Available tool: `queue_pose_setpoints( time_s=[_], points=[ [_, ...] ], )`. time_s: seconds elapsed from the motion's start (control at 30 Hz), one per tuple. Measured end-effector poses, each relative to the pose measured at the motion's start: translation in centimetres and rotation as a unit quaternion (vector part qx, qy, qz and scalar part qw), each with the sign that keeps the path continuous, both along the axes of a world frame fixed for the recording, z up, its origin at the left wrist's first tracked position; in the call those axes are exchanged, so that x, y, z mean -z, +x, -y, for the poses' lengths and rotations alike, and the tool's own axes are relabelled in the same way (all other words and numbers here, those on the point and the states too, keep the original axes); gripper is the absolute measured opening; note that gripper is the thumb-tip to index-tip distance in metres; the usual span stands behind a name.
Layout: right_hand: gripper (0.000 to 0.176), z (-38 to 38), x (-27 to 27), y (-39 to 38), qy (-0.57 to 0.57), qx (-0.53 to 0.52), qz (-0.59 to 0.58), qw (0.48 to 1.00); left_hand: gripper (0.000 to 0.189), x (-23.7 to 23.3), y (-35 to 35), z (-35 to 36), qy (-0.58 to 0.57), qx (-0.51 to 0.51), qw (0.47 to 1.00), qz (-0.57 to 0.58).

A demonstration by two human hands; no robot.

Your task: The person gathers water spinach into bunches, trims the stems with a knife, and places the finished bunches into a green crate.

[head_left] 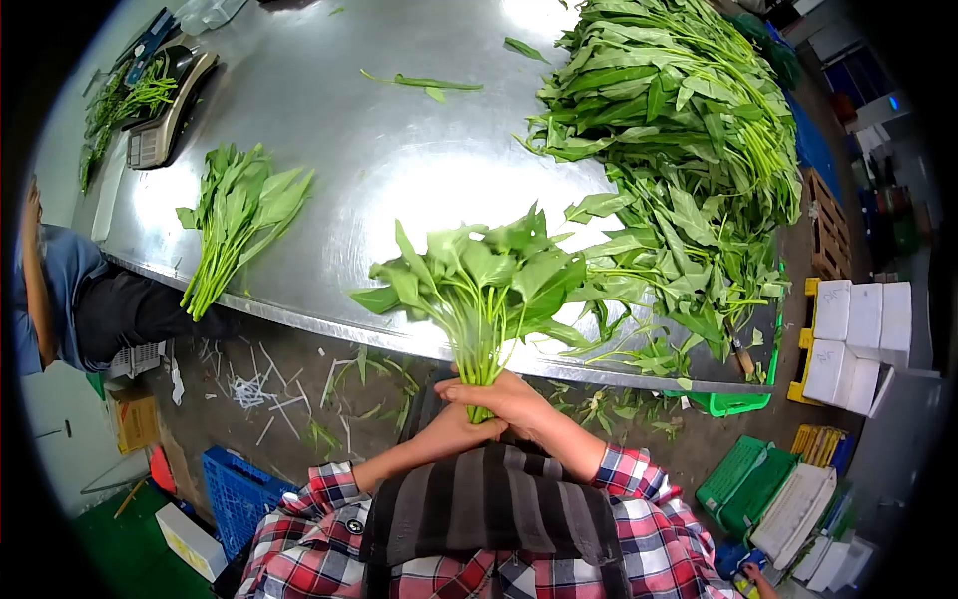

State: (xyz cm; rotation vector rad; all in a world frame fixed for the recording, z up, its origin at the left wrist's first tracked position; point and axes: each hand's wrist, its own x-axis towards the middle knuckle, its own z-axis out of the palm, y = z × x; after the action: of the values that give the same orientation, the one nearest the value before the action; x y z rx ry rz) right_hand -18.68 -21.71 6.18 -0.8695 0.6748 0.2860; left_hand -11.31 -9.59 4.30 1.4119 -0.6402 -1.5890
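Observation:
Both of my hands clasp the stems of one bunch of leafy greens (489, 285) held over the near edge of the steel table (379, 150). My right hand (504, 396) wraps the stems from the right. Under it, my left hand (454, 431) closes around the stem ends. The leaves fan out above the table. A large heap of the same greens (679, 130) lies on the table's right side. A smaller laid-out bunch (235, 220) rests at the left.
A weighing scale (170, 105) with greens on it stands at the far left. Another person (70, 299) stands by the table's left edge. Cut stems litter the floor. A blue crate (235, 489), green crates (743, 484) and white boxes (858, 339) stand around.

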Motion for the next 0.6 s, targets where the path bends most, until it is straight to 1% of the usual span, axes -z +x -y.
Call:
queue_pose_setpoints(
  time_s=[0.03, 0.07, 0.13, 0.17, 0.2, 0.23, 0.3, 0.33, 0.43, 0.47, 0.57, 0.6],
  points=[
    [0.040, -0.2, -0.2, 0.4, -0.004, 0.018, 0.000, 1.000, 0.026, -0.8, 0.0, 0.1, -0.014, -0.016, 0.999, 0.044],
    [0.030, -0.3, -0.2, 0.5, 0.005, 0.054, -0.007, 0.999, 0.028, 0.5, 0.0, -0.3, -0.005, 0.042, 0.998, 0.054],
    [0.026, 0.4, 1.0, 0.2, 0.057, 0.102, -0.016, 0.993, 0.028, -1.1, 0.9, -1.0, 0.003, 0.016, 1.000, -0.024],
    [0.023, 0.7, 1.4, 0.2, 0.082, 0.126, -0.022, 0.988, 0.028, -1.6, 1.2, -1.3, 0.006, 0.004, 0.998, -0.065],
    [0.017, 0.9, 1.2, 0.5, 0.158, 0.212, -0.020, 0.964, 0.031, -0.8, 1.3, -2.0, 0.030, -0.040, 0.993, -0.112],
    [0.018, 1.1, 1.5, 0.0, 0.171, 0.221, 0.004, 0.960, 0.032, -0.3, 1.3, -2.5, 0.045, -0.080, 0.976, -0.197],
    [0.017, 1.1, 1.6, -0.2, 0.211, 0.215, 0.031, 0.953, 0.034, 0.1, 1.4, -3.1, 0.074, -0.159, 0.916, -0.362],
    [0.017, 1.1, 1.6, -0.2, 0.214, 0.219, 0.032, 0.951, 0.032, -0.6, 2.4, -3.4, 0.051, -0.049, 0.980, -0.186],
    [0.016, 1.0, 2.1, -0.1, 0.235, 0.225, 0.044, 0.945, 0.025, -0.2, 2.5, -4.1, -0.010, 0.002, 1.000, 0.014],
    [0.016, 1.0, 2.4, -0.1, 0.248, 0.226, 0.051, 0.941, 0.019, -0.2, 3.2, -4.2, -0.049, 0.045, 0.984, 0.163],
    [0.020, 0.8, 2.7, -0.2, 0.276, 0.238, 0.057, 0.930, 0.016, -0.7, 3.2, -4.2, -0.034, 0.018, 0.993, 0.109],
    [0.020, 0.8, 3.1, -0.2, 0.291, 0.235, 0.070, 0.925, 0.016, -0.6, 3.2, -4.1, -0.060, 0.017, 0.988, 0.141]
  ],
)
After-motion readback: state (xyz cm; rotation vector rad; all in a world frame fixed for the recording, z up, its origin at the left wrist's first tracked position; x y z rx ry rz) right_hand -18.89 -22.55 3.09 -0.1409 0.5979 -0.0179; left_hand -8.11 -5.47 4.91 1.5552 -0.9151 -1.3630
